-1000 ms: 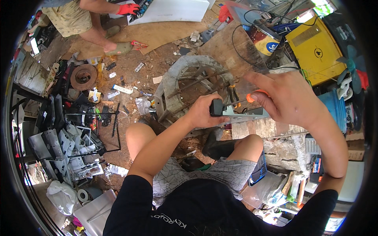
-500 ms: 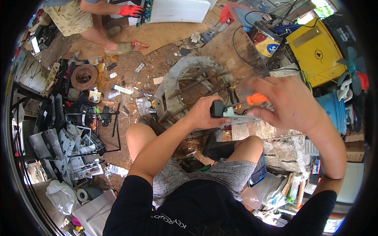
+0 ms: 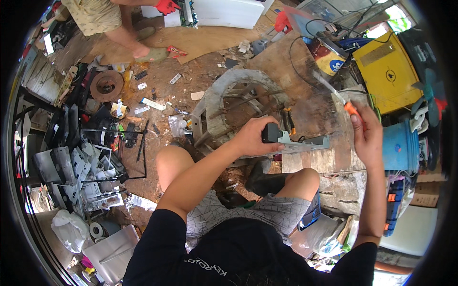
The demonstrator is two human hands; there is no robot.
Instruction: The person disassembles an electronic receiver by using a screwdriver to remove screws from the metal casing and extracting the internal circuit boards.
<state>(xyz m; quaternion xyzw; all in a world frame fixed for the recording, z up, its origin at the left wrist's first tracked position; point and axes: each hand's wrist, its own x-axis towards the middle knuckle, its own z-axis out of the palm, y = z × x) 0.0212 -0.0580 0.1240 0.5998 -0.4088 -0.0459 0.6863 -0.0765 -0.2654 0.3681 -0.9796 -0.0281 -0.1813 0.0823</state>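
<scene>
My left hand [image 3: 255, 136] is closed around a metal bracket [image 3: 307, 142] that has a black block [image 3: 272, 133] at its left end. The bracket lies roughly level above my knees, its far end pointing right. Off to the right, apart from the bracket, my right hand [image 3: 367, 136] grips a screwdriver by its orange handle [image 3: 352, 109]. Its pale shaft [image 3: 328, 86] points up and to the left. Beyond my left hand stands a round, worn frame [image 3: 212, 102] with an open middle. A pair of pliers [image 3: 289, 121] with orange and black handles rests at its right side.
Metal scrap [image 3: 90, 176] is heaped at the left. A yellow case [image 3: 389, 66] and a blue bucket [image 3: 400, 145] stand at the right. A worn board [image 3: 329, 159] is by my right knee. At the far left, a co-worker's red-gloved hand [image 3: 167, 6] touches a circuit board [image 3: 187, 14].
My right hand has drawn the screwdriver away from the bracket to the right, its shaft now turned up and left. My left hand keeps hold of the bracket.
</scene>
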